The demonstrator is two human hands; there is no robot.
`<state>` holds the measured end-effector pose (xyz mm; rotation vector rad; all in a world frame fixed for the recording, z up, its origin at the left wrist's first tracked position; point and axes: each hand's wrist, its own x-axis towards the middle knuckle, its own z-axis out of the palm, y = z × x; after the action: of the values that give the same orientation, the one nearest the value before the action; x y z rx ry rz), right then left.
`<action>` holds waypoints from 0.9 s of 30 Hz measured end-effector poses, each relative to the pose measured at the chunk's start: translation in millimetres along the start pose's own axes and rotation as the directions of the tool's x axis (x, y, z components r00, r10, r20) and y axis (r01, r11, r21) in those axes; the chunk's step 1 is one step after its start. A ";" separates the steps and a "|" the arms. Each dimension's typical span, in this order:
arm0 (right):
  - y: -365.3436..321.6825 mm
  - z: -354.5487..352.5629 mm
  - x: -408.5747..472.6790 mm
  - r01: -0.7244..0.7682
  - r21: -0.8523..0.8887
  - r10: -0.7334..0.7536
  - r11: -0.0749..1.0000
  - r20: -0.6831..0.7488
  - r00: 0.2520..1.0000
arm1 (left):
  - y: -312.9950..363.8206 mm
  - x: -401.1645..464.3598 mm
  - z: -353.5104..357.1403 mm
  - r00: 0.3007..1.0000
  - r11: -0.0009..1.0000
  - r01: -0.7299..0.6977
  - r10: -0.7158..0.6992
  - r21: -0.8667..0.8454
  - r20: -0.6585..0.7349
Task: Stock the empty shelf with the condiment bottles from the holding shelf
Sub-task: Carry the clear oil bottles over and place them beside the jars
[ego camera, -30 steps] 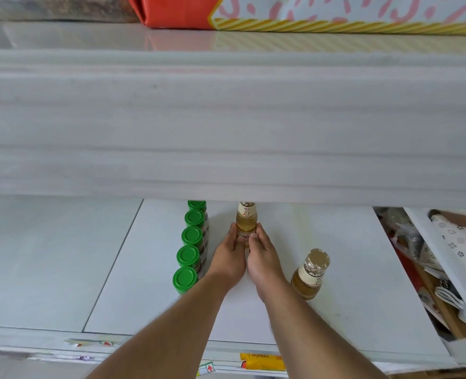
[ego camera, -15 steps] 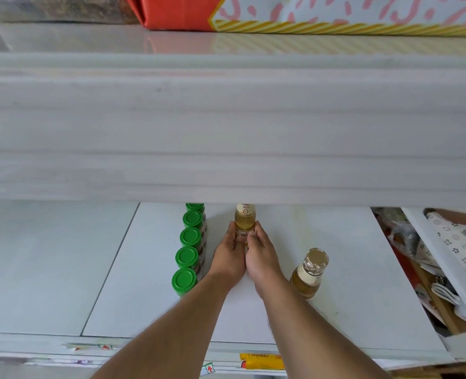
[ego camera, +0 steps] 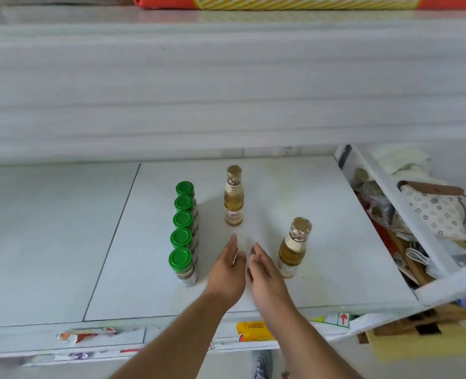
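Both hands, the left hand (ego camera: 227,265) and the right hand (ego camera: 264,269), are seen released, with nothing held. The amber glass bottle with a gold cap (ego camera: 234,196) is placed upright on the white shelf (ego camera: 322,214), beside the green-capped jars (ego camera: 184,233). The second amber bottle (ego camera: 294,247) should be gripped low and aligned behind it.

We see only the green caps of the rear green-lidded spice jars (ego camera: 184,204), their bodies hidden by the ones in front. The orange patterned package (ego camera: 281,1) is cut off above. Both gold-capped amber bottles' labels (ego camera: 233,190) are unreadable.
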<state>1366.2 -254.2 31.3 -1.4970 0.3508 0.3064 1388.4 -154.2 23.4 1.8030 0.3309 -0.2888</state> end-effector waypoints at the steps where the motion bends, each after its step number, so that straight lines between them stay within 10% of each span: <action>1: 11.8 -9.9 -10.3 0.015 -0.050 -0.016 0.999 -0.027 0.999 | -3.9 -7.8 2.0 1.000 1.000 -0.010 0.010 0.008 0.018; 8: 24.2 -78.9 -33.8 0.088 -0.055 -0.104 0.995 -0.483 0.869 | -8.6 -32.1 30.9 0.990 0.998 -0.044 0.036 0.053 0.139; 15: -0.5 -96.4 -6.7 -0.013 -0.230 -0.021 0.973 -0.147 0.989 | -1.2 -29.9 48.0 0.974 0.982 -0.134 0.106 0.131 0.202; 27: 1.9 -78.9 -12.6 0.049 -0.323 -0.050 0.945 0.004 0.999 | -6.0 -34.4 28.7 0.972 0.982 -0.159 0.139 0.097 0.187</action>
<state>1351.0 -332.6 31.5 -1.8263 0.2738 0.3321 1353.6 -183.1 23.4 1.8845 0.0518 -0.3671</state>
